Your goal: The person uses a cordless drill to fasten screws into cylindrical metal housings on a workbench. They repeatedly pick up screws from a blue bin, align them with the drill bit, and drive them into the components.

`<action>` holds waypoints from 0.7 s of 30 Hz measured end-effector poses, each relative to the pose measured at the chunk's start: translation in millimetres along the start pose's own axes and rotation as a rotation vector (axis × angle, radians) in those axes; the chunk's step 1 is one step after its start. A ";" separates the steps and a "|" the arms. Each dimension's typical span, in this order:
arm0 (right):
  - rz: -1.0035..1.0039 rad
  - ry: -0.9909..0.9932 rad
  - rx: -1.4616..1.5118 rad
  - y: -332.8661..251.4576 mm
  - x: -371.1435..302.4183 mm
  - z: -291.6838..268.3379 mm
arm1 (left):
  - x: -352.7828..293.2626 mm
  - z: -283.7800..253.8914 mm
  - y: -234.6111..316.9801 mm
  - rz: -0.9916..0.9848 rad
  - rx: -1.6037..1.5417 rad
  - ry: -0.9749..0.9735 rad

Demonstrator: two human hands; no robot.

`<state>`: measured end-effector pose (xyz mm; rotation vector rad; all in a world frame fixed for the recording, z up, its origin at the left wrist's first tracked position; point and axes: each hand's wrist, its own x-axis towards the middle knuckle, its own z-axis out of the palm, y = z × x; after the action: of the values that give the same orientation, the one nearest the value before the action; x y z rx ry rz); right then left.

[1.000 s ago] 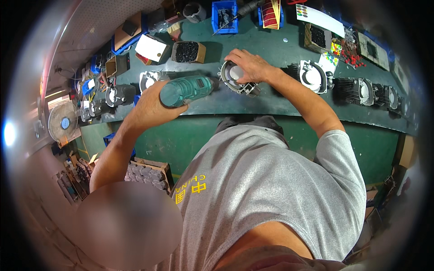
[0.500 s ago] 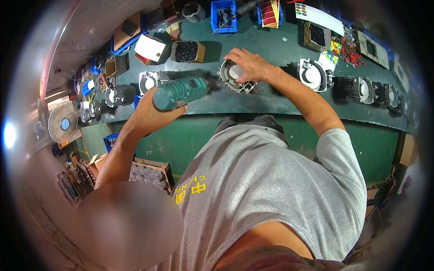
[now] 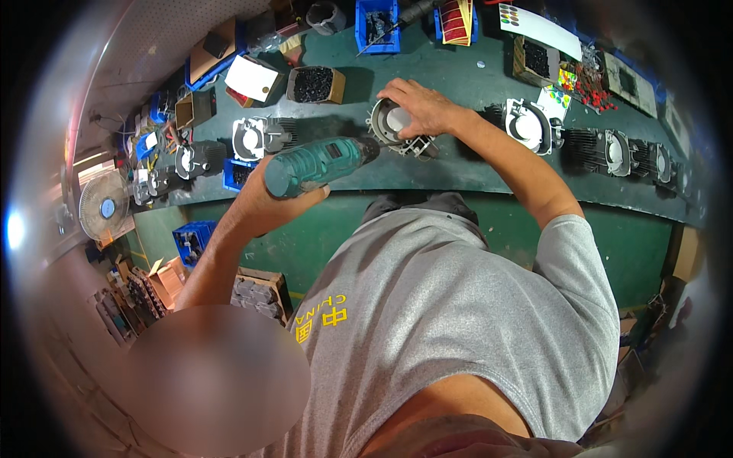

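Note:
My left hand (image 3: 265,202) is wrapped round the handle of a teal cordless drill (image 3: 317,164), its nose toward the right. The drill's front end reaches the lower left side of a round grey metal housing (image 3: 379,126). Where the bit meets the part is hard to make out. My right hand (image 3: 429,109) grips the housing's upper right rim, fingers over the top and thumb inside by a white disc. The housing rests on the green workbench (image 3: 450,172) in front of me.
Similar finned metal housings stand left (image 3: 259,136) and right (image 3: 527,126) along the bench. Behind are a cardboard box of black screws (image 3: 314,85), a blue bin (image 3: 378,30) and another small box (image 3: 534,61). A fan (image 3: 105,206) stands at far left.
My left hand and the drill have moved slightly right and down, bringing the drill's nose closer to the housing. My right hand stays on the housing, almost unmoved.

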<state>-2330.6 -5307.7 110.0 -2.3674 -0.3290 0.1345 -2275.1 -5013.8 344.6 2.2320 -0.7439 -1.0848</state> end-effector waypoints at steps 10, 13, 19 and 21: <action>-0.103 -0.117 0.150 20.1 5.2 -1.1 | -0.8 16.6 -12.1 0.010 -0.047 0.041; -0.095 -0.126 0.150 20.7 5.5 -0.5 | -1.3 17.9 -18.1 0.014 -0.034 0.050; -0.082 -0.127 0.143 20.7 5.6 -0.8 | -2.7 15.0 -26.1 -0.015 0.048 0.035; -0.081 -0.123 0.133 20.2 5.2 -0.9 | -2.8 14.6 -26.8 -0.025 0.094 0.026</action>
<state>-2321.5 -5321.0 96.7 -2.2155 -0.4593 0.2562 -2282.1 -4996.5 320.3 2.3353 -0.7729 -1.0499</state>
